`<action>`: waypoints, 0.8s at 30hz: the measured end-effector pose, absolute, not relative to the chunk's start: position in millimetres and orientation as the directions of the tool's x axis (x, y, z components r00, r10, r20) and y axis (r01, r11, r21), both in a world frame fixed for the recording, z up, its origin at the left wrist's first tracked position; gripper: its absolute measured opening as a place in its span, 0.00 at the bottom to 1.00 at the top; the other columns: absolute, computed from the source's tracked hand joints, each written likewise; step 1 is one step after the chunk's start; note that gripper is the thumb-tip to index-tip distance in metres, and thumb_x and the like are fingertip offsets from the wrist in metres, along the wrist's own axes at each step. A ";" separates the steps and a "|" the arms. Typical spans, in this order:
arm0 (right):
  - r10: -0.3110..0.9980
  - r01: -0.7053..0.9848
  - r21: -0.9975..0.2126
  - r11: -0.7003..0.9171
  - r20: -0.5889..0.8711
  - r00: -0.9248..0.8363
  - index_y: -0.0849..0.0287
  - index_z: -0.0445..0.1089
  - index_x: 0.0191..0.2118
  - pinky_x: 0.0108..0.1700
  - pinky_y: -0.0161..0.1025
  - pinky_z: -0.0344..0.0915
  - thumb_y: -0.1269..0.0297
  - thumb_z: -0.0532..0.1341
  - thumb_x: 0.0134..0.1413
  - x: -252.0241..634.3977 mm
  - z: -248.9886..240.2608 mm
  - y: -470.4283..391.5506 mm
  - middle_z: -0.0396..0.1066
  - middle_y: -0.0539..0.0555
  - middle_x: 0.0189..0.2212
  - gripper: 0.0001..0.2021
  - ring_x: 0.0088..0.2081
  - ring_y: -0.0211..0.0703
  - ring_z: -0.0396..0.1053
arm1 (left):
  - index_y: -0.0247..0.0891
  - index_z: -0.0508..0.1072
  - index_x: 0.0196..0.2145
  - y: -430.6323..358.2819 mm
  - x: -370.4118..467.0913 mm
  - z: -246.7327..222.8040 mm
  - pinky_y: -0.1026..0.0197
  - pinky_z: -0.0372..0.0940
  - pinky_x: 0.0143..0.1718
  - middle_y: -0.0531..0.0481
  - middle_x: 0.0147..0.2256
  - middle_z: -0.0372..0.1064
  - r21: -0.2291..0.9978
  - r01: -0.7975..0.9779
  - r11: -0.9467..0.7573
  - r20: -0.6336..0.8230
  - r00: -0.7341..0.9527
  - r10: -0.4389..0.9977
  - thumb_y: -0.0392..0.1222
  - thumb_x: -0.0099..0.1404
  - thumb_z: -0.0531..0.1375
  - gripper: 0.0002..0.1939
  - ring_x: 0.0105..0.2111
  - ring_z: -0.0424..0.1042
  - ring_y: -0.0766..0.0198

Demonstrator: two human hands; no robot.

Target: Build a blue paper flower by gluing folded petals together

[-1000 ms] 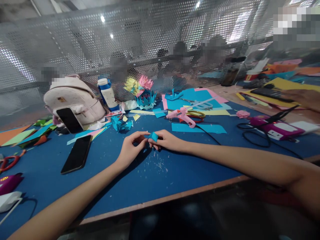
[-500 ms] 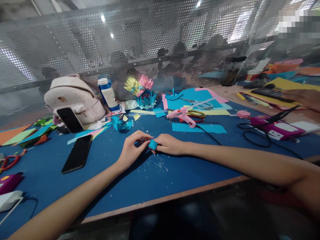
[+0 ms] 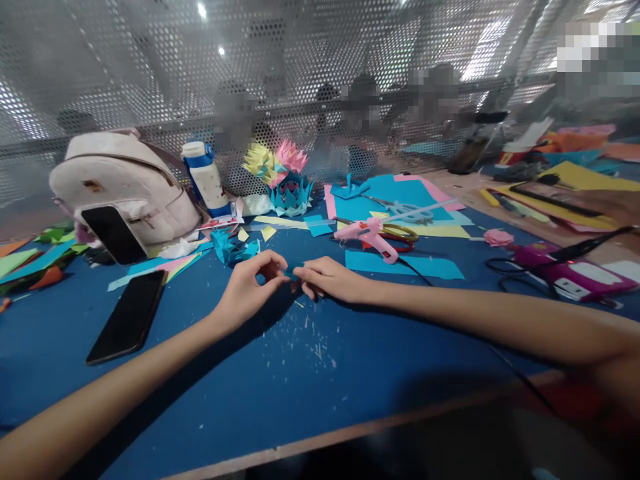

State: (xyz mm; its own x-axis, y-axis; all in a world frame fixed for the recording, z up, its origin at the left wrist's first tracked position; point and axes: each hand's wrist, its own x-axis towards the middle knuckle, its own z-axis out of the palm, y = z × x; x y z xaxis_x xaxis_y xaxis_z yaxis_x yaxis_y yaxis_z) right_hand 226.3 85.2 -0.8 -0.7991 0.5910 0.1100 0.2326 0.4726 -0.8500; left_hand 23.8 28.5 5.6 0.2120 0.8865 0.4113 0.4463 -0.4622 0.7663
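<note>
A grey perforated metal screen rises behind 1 table with a blue top and a pale brown front edge. Through its holes, 2 small white lights glow at upper left, and daylight shows in slanted bright patches at upper right. Below the table, the space is dark.

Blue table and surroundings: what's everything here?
Table: one, blue, foreground
Mesh: one, grey, behind
People: several, blurred, beyond mesh
Backpack: one, pinkish, back left
Phones: two, black, near backpack
Bottles: two, white and dark, back
Cup: one, red-white, back right
Paper flowers: three, yellow, pink, blue, back
Paper rose: one, pink, right
Glue gun: one, pink, centre right
Scissors: count unclear, blue handles, right
Device: one, purple, right
Papers: many, multicoloured, scattered
Paper piece: one, blue, at fingertips
Left hand: one, bare, centre
Right hand: one, bare, centre
</note>
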 end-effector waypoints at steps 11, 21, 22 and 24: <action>0.628 0.184 -0.926 0.329 0.069 -0.775 0.60 0.66 0.35 0.25 0.29 0.59 0.56 0.56 0.65 223.7 -2.9 88.1 0.67 0.47 0.24 0.12 0.23 0.31 0.62 | 0.38 0.71 0.37 23.4 21.3 -6.8 0.63 0.63 0.36 0.53 0.32 0.70 0.910 0.336 -0.242 0.167 0.236 0.957 0.38 0.63 0.61 0.04 0.32 0.69 0.67; 0.620 0.173 -0.797 0.579 0.293 -0.728 0.54 0.69 0.50 0.30 0.31 0.59 0.70 0.59 0.62 229.0 -10.5 93.7 0.62 0.49 0.34 0.11 0.28 0.32 0.59 | 0.38 0.68 0.39 30.2 22.0 -12.4 0.67 0.61 0.31 0.60 0.23 0.66 0.998 0.066 0.017 -0.027 0.167 0.986 0.36 0.56 0.68 0.15 0.26 0.67 0.71; 0.595 0.162 -0.770 0.617 0.322 -0.737 0.52 0.70 0.50 0.32 0.32 0.60 0.71 0.59 0.62 229.9 -10.5 93.7 0.62 0.50 0.36 0.13 0.31 0.33 0.60 | 0.38 0.68 0.39 29.8 21.8 -12.2 0.67 0.61 0.31 0.60 0.23 0.65 0.997 0.071 0.022 -0.034 0.165 0.986 0.36 0.56 0.68 0.15 0.26 0.66 0.71; 0.560 0.147 -0.727 0.670 0.365 -0.744 0.51 0.72 0.50 0.37 0.33 0.62 0.72 0.59 0.62 231.9 -10.3 93.6 0.61 0.52 0.39 0.14 0.36 0.35 0.62 | 0.38 0.68 0.40 29.1 21.5 -12.0 0.67 0.60 0.30 0.60 0.23 0.65 0.995 0.093 0.030 -0.046 0.168 0.985 0.35 0.56 0.67 0.14 0.26 0.66 0.71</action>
